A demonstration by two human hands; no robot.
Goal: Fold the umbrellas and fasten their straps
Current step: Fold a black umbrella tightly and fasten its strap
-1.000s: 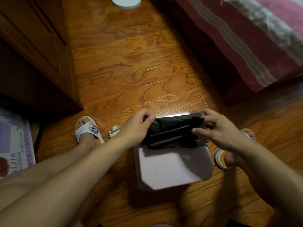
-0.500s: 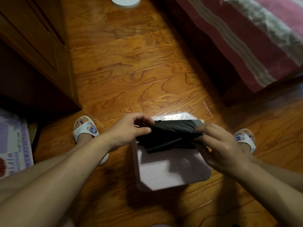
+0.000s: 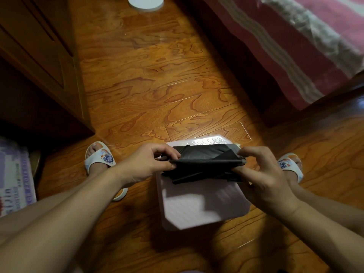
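Observation:
A collapsed black umbrella [image 3: 204,162] lies crosswise between both hands, held just above a pale pink square stool top [image 3: 197,205]. My left hand [image 3: 145,164] pinches the left end of the dark canopy fabric between thumb and fingers. My right hand [image 3: 262,178] grips the right end, fingers curled round the bundled cloth and ribs. A fold of fabric slants across the top of the bundle. No strap can be made out.
A wooden cabinet [image 3: 39,66] stands at the left, a bed with a red striped cover [image 3: 295,46] at the right. My feet in white slippers [image 3: 100,158] flank the stool. A white round base [image 3: 145,1] sits far ahead. A printed mat [image 3: 13,174] lies at the left edge.
Both hands have shifted the umbrella slightly right and upward over the stool. The canopy fabric is gathered tighter, and a flap now lies folded across the top.

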